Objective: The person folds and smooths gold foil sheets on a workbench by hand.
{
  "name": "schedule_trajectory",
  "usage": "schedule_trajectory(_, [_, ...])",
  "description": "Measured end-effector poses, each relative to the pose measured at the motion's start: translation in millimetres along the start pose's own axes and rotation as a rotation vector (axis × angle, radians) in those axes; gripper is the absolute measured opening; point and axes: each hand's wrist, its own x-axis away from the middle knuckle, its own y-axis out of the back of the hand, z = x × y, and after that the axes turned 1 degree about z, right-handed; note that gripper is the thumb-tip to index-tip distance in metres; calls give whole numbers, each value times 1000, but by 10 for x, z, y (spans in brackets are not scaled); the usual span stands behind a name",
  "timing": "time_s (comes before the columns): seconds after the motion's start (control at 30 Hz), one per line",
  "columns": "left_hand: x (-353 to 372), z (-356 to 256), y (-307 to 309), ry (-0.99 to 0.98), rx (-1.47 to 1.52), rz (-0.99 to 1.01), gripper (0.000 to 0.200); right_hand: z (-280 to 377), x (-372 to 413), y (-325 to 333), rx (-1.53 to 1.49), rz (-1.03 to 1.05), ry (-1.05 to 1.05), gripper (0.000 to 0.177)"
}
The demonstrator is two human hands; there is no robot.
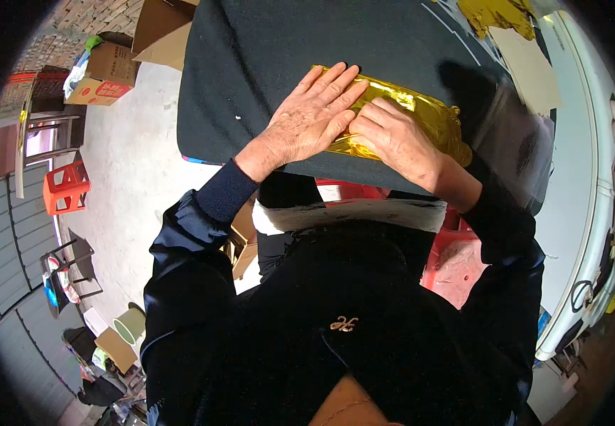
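Foil, gold, lies on black cloth, apparently steadied by the flat, outspread left hand; the right hand rests curled against it, grip indeterminable.

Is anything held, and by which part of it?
The left hand lies flat on the gold foil, not gripping. The right hand curls over its middle; whether it pinches the foil there cannot be told.

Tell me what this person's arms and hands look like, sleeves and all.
The left hand and right hand are bare. The left sleeve is dark navy, slightly shiny, with a ribbed cuff. The right sleeve looks almost black, its details hard to make out.
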Motion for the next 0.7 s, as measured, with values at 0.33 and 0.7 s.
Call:
schedule_trajectory(0.33, [11, 20, -45, -7, 3, -19, 61, 7, -50, 76, 377, -125, 378, 10])
schedule_trajectory(0.7, [-10, 2, -34, -26, -137, -34, 70, 81, 132, 38, 279, -19, 289, 16])
